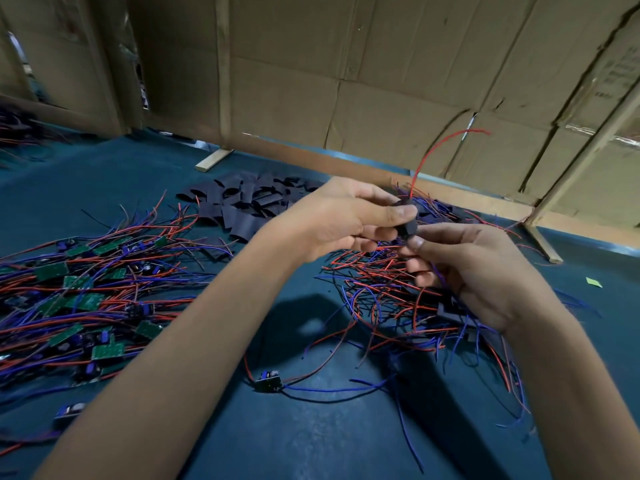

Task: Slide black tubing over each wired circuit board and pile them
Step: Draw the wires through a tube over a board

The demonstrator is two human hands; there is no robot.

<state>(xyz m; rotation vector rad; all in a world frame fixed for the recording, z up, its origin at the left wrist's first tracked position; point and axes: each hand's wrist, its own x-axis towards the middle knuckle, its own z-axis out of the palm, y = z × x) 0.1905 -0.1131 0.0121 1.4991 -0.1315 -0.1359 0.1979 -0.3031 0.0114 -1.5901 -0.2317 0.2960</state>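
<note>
**Desk:** What are the hands doing?

**Me:** From my feed, both are raised over the middle of the green table [311, 441], close together. The left hand [341, 216] pinches a piece of black tubing [408, 216] between thumb and fingers. The right hand [464, 268] sits just below it, its thumb tip touching the tubing's lower end, fingers curled round blue wires that run down through its palm.

**Desk:** And the board inside?

**Me:** I can't tell how far in it sits — the tubing and fingers hide it. A red wire [436, 147] rises out of the tubing's top and arcs up to the right.

**Desk:** Where's the stock?

**Me:** Loose cut tubing pieces [249, 202] lie heaped toward the table's far edge, left of the hands. Bare green boards with red and blue leads [79, 292] are spread along the left edge. Under and beyond the right hand, on the right side, lies a tangle of wires with dark sleeved pieces [398, 289]. One single board [268, 381] lies apart toward the near edge, its leads trailing right.

**Desk:** Behind the table?

**Me:** Cardboard panels [381, 81] on wooden strips stand along the far edge.
</note>
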